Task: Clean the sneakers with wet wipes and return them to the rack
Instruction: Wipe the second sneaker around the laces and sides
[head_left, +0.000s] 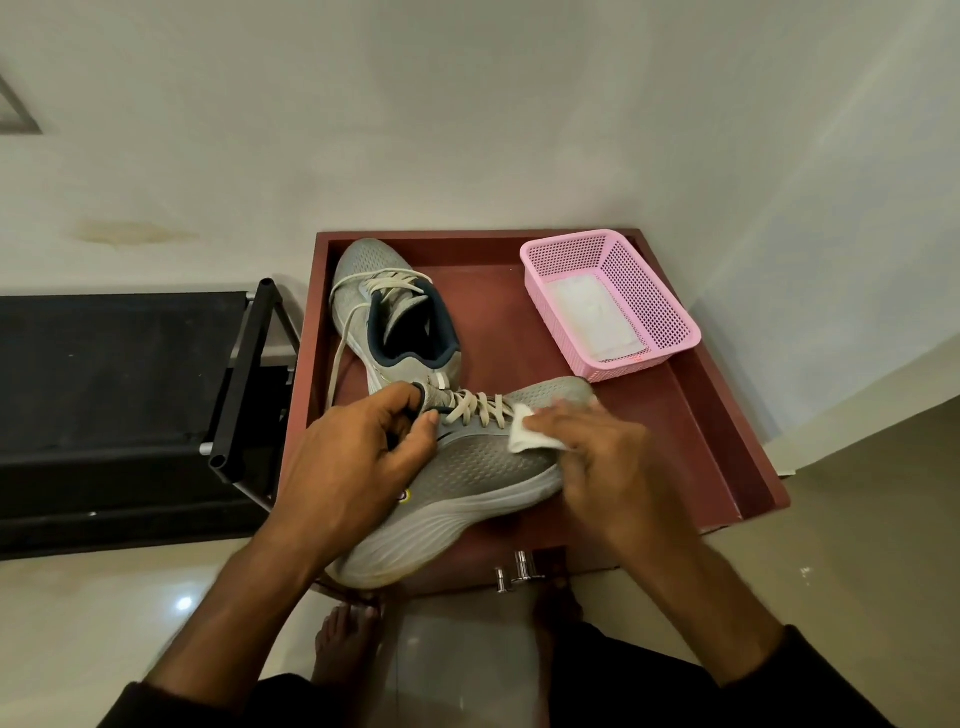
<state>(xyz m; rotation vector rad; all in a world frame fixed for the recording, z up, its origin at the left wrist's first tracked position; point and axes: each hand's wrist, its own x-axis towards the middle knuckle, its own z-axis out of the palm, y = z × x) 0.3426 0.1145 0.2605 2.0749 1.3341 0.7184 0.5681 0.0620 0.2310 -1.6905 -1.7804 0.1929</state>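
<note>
Pale walls and a glossy tiled floor surround a dark red tabletop (691, 415) with a raised rim, which we look down on from above. No brand name or lettering is legible to us anywhere; a small round yellow-edged emblem (405, 495) shows on the side of the near sneaker, but we cannot read it.

We note the near sneaker (467, 478), grey mesh with a pale ribbed sole, lying tilted across the front of the tabletop, its heel overhanging the front edge. Our left hand (358, 457) holds it at the collar, thumb and fingers curled in a narrow grip around the opening beside the laces. Our right hand (608, 457) presses a folded white wet wipe (524, 436) against the upper near the toe, fingers extended fairly flat over the wipe, thumb curled down toward the sole edge.

A second grey sneaker (384, 317) with a dark blue lining stands behind it, near the back left corner, one lace trailing. At the back right, a pink perforated basket (660, 317) holds a flat white packet (592, 317). A black shoe rack (130, 405) stands just left of the tabletop.
</note>
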